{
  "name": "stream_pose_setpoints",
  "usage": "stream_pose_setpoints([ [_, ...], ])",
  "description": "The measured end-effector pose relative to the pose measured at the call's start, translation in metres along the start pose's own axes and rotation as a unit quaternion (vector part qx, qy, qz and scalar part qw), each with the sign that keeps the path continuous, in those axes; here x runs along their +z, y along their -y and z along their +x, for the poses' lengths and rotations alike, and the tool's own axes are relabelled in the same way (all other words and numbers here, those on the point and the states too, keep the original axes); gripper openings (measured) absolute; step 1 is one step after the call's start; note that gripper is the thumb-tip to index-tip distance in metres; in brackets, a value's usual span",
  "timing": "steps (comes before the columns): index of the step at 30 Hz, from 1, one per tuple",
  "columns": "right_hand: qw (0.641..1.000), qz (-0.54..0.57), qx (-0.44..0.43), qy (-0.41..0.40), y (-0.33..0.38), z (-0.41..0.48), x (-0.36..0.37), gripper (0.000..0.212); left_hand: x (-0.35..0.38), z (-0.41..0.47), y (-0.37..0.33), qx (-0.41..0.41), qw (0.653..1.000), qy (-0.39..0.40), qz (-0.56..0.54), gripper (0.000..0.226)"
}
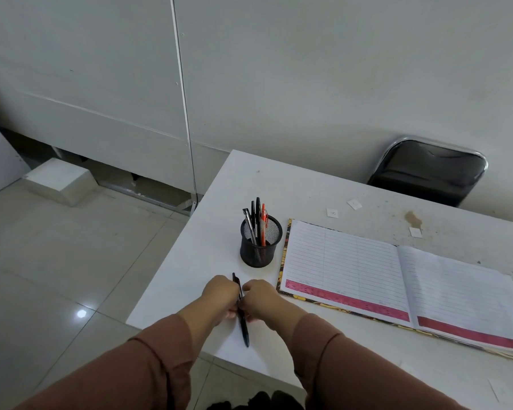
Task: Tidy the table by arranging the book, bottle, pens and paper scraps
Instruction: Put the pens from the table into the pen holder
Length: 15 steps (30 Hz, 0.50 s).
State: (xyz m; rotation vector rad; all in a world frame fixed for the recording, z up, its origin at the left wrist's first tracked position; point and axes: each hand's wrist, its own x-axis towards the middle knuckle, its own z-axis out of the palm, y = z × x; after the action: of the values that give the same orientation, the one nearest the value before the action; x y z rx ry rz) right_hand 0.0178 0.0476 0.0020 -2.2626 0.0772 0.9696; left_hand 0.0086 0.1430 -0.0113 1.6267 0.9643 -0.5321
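Nearest, just on the person's side of the pen cup (261, 247), 2 hands meet over a black pen (244, 329). The left hand (219, 295) and right hand (262, 300) each close their grip on its middle, fingers curled against the barrel from either side. The pen sits low over the table (175, 291); whether it touches I cannot tell. Its long axis runs near to far: the tapered end points back toward the person, the other end toward the cup. The cup stands upright, holding more pens (256, 223), dark ones and 1 orange. Just right of the cup an open book (367, 270) lies flat. Beyond the cup, to its right, 3 paper scraps (332, 213) lie apart. Farther right stands a black chair (427, 170).
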Motion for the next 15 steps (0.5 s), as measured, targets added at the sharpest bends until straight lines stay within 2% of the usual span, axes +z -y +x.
stream_pose_setpoints([
  [3,0.999,-0.047,-0.006,0.018,0.000,0.001,0.001,0.036,-0.002,0.000,0.001,-0.003,1.000,0.025,-0.002,0.015],
  [7,0.999,0.037,-0.017,-0.004,-0.006,-0.001,-0.002,0.036,-0.006,-0.006,-0.004,0.009,0.997,0.050,-0.056,0.011],
  [10,0.996,0.070,-0.038,-0.046,-0.003,-0.003,-0.009,0.029,-0.006,-0.011,-0.010,0.088,0.993,0.040,-0.061,0.013],
  [15,0.977,0.045,-0.141,-0.153,0.018,-0.013,-0.026,0.022,-0.011,-0.029,-0.031,0.251,0.966,-0.048,-0.026,0.015],
])
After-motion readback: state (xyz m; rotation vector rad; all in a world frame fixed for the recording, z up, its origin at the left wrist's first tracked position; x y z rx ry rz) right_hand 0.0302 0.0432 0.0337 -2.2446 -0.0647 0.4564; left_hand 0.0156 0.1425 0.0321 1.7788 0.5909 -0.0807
